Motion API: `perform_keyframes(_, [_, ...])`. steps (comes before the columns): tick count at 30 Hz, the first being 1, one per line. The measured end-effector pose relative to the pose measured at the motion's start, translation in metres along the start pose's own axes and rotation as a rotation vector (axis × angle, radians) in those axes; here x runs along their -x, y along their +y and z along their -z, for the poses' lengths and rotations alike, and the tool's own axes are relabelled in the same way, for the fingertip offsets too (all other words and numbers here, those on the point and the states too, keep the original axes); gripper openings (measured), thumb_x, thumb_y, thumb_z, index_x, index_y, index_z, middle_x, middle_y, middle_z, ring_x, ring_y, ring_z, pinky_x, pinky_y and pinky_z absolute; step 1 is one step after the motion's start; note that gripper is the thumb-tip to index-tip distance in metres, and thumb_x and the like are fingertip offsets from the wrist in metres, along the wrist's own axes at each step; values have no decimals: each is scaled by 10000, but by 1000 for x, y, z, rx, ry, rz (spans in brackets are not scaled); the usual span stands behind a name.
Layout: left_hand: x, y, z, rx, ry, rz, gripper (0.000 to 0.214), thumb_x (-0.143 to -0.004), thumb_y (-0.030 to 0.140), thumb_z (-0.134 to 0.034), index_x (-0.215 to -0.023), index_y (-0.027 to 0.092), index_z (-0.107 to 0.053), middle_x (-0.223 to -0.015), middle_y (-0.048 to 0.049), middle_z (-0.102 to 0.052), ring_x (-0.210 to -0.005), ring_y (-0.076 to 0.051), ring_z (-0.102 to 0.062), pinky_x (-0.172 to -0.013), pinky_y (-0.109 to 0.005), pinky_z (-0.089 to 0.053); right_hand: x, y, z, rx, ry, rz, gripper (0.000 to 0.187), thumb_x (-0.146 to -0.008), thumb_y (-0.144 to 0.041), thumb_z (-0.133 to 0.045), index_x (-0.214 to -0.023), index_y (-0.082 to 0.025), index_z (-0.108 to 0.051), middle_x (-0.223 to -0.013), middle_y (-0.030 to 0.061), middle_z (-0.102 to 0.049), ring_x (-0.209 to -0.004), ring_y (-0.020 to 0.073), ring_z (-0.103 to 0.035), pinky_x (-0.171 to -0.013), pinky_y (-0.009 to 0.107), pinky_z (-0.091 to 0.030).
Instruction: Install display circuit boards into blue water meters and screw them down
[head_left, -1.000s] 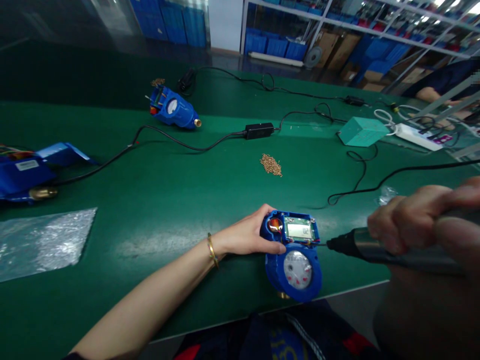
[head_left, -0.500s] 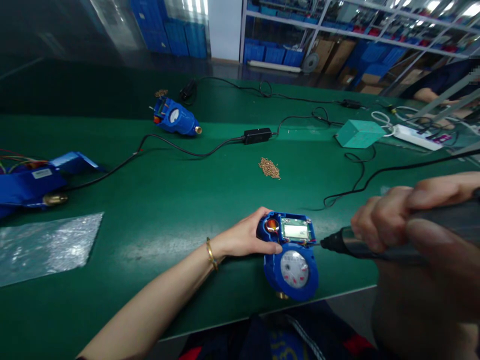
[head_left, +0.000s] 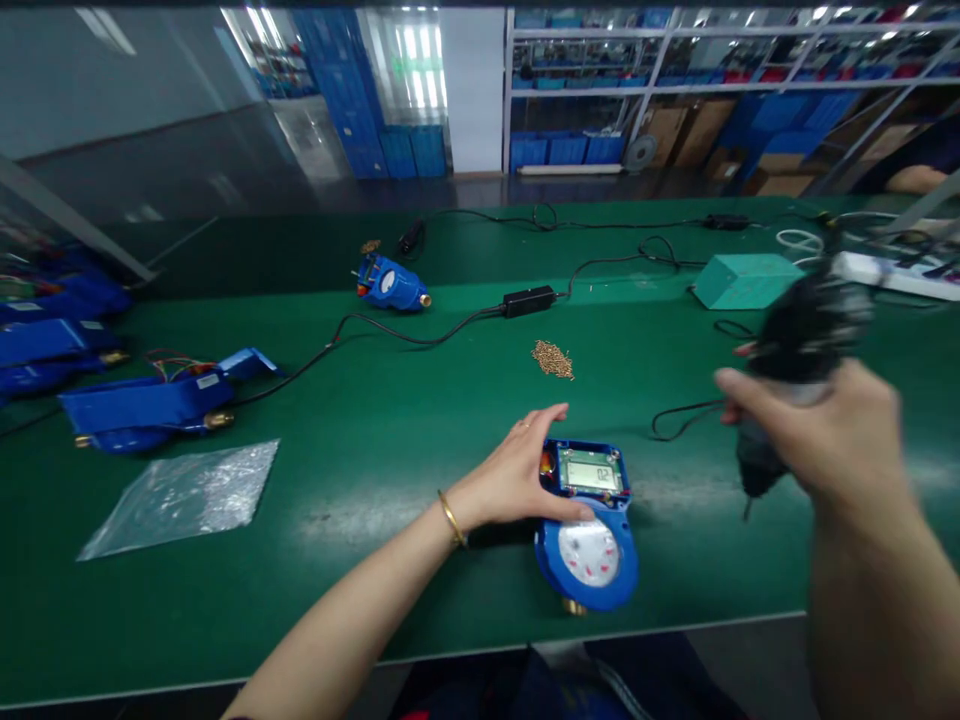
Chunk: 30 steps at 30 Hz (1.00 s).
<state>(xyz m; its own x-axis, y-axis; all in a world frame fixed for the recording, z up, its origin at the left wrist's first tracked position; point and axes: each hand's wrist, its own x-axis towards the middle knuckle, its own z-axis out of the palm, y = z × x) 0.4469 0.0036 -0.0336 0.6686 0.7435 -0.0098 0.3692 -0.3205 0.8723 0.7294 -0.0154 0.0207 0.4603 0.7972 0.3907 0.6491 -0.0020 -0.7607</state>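
Note:
A blue water meter (head_left: 587,551) with a round white dial lies near the front edge of the green table. Its open upper compartment shows a circuit board and a small lit display (head_left: 590,473). My left hand (head_left: 517,475) grips the meter's left side, thumb across the body and index finger stretched along the far edge. To the right, my right hand (head_left: 832,430) is wrapped round a black electric screwdriver (head_left: 799,340), blurred by motion. The tool's bit points down, apart from the meter. A heap of small brass-coloured screws (head_left: 553,359) sits beyond the meter.
Another blue meter (head_left: 394,284) lies farther back. More meters (head_left: 150,405) with wires stand at the left by a clear plastic bag (head_left: 187,495). A black cable with an adapter (head_left: 529,301) crosses the table. A green block (head_left: 746,281) and power strip (head_left: 900,273) are at right.
The screwdriver has come away from the meter's right side and turned from sideways to bit-down. My left index finger has lifted outward. The display now shows digits. The view has tilted up.

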Motion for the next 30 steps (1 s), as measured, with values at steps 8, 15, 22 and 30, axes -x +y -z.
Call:
perform_keyframes(8, [-15, 30, -15, -274, -47, -4, 1028, -681, 409, -811, -1513, 198, -245, -1340, -138, -612, -1290, -360, -530, -1186, -595, -215, 29, 90, -84, 647, -340, 265, 577, -843, -729, -487, -961, -184, -631, -804, 91, -637, -710, 266, -609, -538, 300, -336])
perform_keyframes(15, [-14, 38, -9, -277, -105, 27, 948, -739, 412, -745, -1518, 205, -245, -1388, -126, -589, -1298, -346, -527, -1183, -592, -234, 41, 90, -98, 755, -393, 310, 384, -880, -517, -650, -996, -152, -622, -863, 125, -628, -847, 301, -607, -542, 286, -355])
perform_keyframes(22, [-16, 39, -16, -302, -32, 89, 947, -705, 361, -760, -1496, 174, -274, -1384, -102, -596, -1312, -327, -515, -1219, -546, -207, 47, 81, -83, 701, -343, 347, 411, -869, -423, -693, -1090, -80, -644, -897, 164, -624, -874, 324, -582, -716, 383, -468])
perform_keyframes(30, [-17, 30, -19, -316, -24, 38, 936, -708, 385, -763, -1487, 211, -275, -1358, -89, -616, -1340, -308, -499, -1233, -577, -86, 78, 25, -26, -150, -491, 458, 59, -937, -244, -619, -969, -210, -654, -869, 34, -614, -808, 178, -594, -714, 285, -476])
